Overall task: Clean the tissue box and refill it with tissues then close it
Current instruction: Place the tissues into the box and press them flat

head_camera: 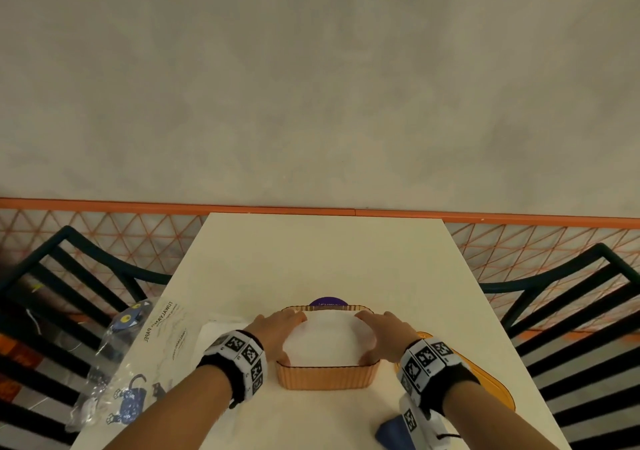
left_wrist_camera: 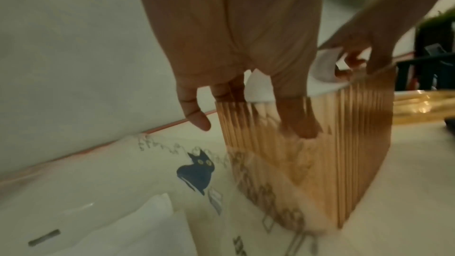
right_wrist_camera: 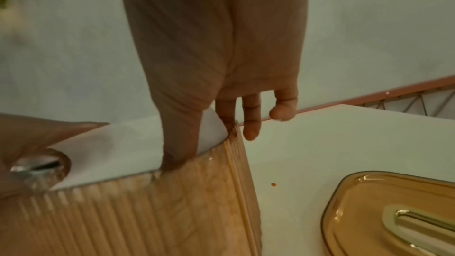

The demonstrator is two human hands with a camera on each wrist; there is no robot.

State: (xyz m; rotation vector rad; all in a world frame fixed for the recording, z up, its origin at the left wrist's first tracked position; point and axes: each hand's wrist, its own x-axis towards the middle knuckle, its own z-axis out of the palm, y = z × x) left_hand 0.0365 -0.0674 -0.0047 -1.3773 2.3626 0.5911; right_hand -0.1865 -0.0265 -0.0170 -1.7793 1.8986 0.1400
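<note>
Amber ribbed translucent plastic tissue box [head_camera: 327,377], lidless, standing at the near middle of the cream desk [head_camera: 325,259], filled to the rim with a white stack of tissues [head_camera: 329,340]. Left hand [head_camera: 277,328] laid on the left end of the stack, fingers nearly straight and held together, thumb dipped down between tissues and box wall; from the left wrist view, fingertips [left_wrist_camera: 299,124] showing through the ribbed wall inside the box, one finger hanging outside it. Right hand [head_camera: 384,332] mirrored on the right end, fingers likewise extended, thumb [right_wrist_camera: 179,143] pushed down inside the near wall against the tissues, two fingers past the box corner on the outside; neither hand closed round anything, both pressing flat. Amber glossy lid with a slot [right_wrist_camera: 399,215] lying flat on the desk just right of the box, partly under the right wrist in the head view. Clear plastic tissue wrapper printed with a dark blue cat [left_wrist_camera: 197,170] spread on the desk to the left, hanging over the desk edge. Purple round thing [head_camera: 328,301] just behind the box, mostly hidden. Blue cloth-like thing [head_camera: 393,434] at the near right edge, under the right forearm. Black slatted chairs [head_camera: 69,276] on both sides of the desk
</note>
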